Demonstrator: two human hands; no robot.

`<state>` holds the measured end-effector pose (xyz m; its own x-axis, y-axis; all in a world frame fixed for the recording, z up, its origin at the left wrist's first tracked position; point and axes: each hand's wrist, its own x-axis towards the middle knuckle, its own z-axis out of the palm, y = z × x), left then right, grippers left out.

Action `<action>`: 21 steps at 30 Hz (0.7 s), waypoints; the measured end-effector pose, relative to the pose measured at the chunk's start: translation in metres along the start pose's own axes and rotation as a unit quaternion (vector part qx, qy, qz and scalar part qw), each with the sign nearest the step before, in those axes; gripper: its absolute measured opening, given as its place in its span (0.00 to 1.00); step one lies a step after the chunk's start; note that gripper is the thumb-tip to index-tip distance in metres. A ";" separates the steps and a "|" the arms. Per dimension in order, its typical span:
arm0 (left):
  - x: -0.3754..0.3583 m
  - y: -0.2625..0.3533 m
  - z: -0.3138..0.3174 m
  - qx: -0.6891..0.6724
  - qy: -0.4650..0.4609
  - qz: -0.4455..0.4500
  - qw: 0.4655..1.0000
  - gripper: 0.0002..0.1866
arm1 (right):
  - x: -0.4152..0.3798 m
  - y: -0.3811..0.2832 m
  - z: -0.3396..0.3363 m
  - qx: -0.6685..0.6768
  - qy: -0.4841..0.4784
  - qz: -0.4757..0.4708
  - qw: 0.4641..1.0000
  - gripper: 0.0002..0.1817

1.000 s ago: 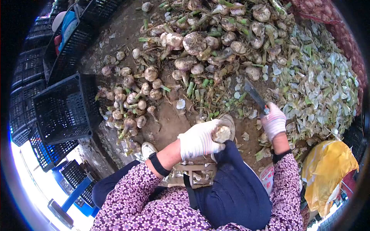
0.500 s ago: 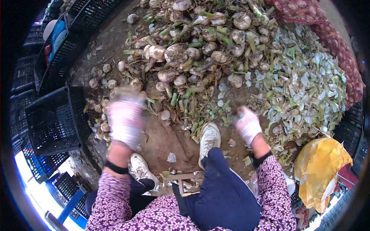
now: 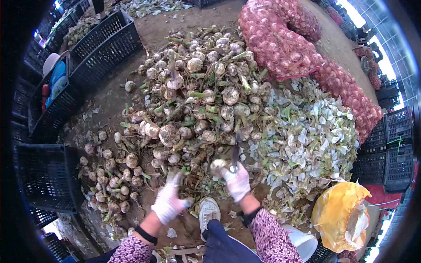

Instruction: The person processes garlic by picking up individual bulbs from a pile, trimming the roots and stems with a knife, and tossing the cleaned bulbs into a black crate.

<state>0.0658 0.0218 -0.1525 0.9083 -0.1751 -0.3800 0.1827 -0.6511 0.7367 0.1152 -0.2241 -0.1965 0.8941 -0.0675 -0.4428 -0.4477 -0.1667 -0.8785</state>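
Note:
My left hand, in a pale glove, hovers over the near edge of the garlic heap with its fingers and thumb spread and nothing between them. To its right, my right hand, also gloved, is closed on a dark metal tool that points up toward the heap. A garlic bulb is at the fingertips of this hand, slightly blurred. Trimmed bulbs lie in a looser pile to the left. Peeled skins are heaped on the right.
Black crates line the left side, and more crates stand at the right. Red mesh sacks of bulbs lie behind the skins. A yellow bag and a white bucket are at lower right. My shoe is below the heap.
The view has shifted, showing more of the heap and sacks. My left hand has moved right from the loose pile, closer to my right hand, which now has a bulb at its fingertips.

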 end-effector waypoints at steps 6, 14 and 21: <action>0.011 -0.002 0.057 -0.533 -0.176 -0.098 0.822 0.58 | -0.066 -0.031 0.022 0.166 -0.107 0.118 0.973 0.13; -0.021 0.010 0.038 -0.405 -0.037 -0.073 0.911 0.57 | -0.054 -0.036 0.019 0.084 -0.208 0.115 0.968 0.17; -0.001 0.006 0.012 -0.290 -0.115 -0.094 0.945 0.49 | -0.066 -0.045 -0.005 -0.432 -0.171 -0.206 0.861 0.07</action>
<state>0.0618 0.0091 -0.1546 0.7456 -0.2969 -0.5966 0.5687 -0.1831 0.8019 0.0767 -0.2169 -0.1271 0.8517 0.4411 -0.2830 0.2156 -0.7870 -0.5780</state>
